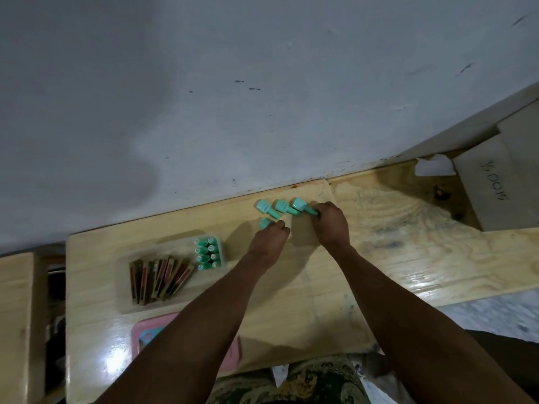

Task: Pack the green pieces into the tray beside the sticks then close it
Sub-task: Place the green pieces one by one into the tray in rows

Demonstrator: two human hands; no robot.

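Green pieces loose on worktop by wall, right of tray. Left hand clenched on nearest piece; right hand grips rightmost. Tray lies left, left hand nearer.

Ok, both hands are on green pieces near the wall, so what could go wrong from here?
Two loose green pieces lie close beside the one under the right hand; lifting could knock them. The tray already holds packed green pieces beside the sticks, so space looks tight. The left hand hides its piece.
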